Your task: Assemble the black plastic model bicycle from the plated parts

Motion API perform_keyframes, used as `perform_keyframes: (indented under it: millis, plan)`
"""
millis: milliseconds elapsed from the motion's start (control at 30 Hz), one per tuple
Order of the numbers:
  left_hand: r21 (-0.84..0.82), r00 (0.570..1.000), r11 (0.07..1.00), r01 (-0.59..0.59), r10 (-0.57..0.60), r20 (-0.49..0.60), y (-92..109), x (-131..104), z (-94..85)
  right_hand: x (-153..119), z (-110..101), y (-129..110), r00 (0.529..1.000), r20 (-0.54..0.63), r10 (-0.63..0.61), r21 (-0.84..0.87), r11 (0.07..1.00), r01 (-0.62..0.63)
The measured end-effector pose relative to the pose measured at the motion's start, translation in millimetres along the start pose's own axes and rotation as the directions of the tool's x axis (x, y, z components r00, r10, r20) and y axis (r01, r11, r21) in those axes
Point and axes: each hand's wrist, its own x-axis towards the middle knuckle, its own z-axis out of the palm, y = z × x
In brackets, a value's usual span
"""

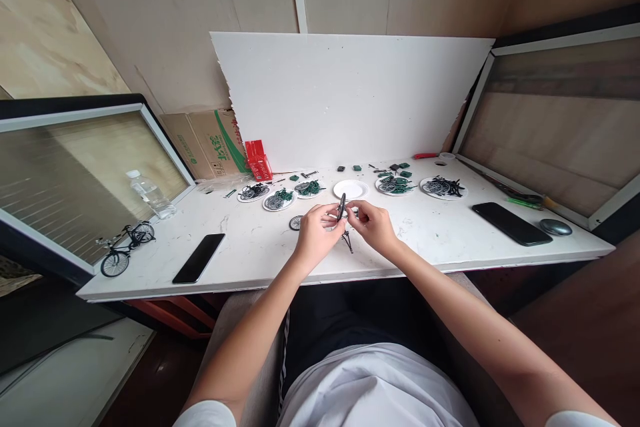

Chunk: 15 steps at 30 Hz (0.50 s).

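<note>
Over the middle of the table, my left hand pinches a small black toy bicycle wheel, seen nearly edge-on. Close against it, my right hand has its thumb and fingers pressed together; whatever they hold is too small to make out. Another spoked wheel lies on the table just left of my left hand. Below and between the hands shows a thin black forked part, partly hidden. An assembled black miniature bicycle stands at the table's left end.
Paper plates of small black and green parts line the back, among them a right-hand plate; a white plate sits mid-row. Phones lie at both sides. A bottle, red box and computer mouse are around.
</note>
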Motion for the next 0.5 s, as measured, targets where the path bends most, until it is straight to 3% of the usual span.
perform_keyframes:
  millis: [167,333,500]
  plan:
    - [0.097,0.998,0.994,-0.052,0.055,-0.027,-5.6,-0.2,1.9,-0.4,-0.3,-1.6,0.999,0.036,0.039,0.042,0.998,-0.041]
    - [0.246,0.989,0.964,-0.096,0.121,-0.087,-14.2,-1.9,4.2,-2.1,1.4,-2.7,0.998,0.063,0.010,-0.028,1.000,-0.008]
    - [0.259,0.987,0.961,-0.100,0.129,-0.096,-14.5,-1.4,2.5,-1.0,2.0,-9.8,0.998,0.061,0.005,-0.014,1.000,-0.004]
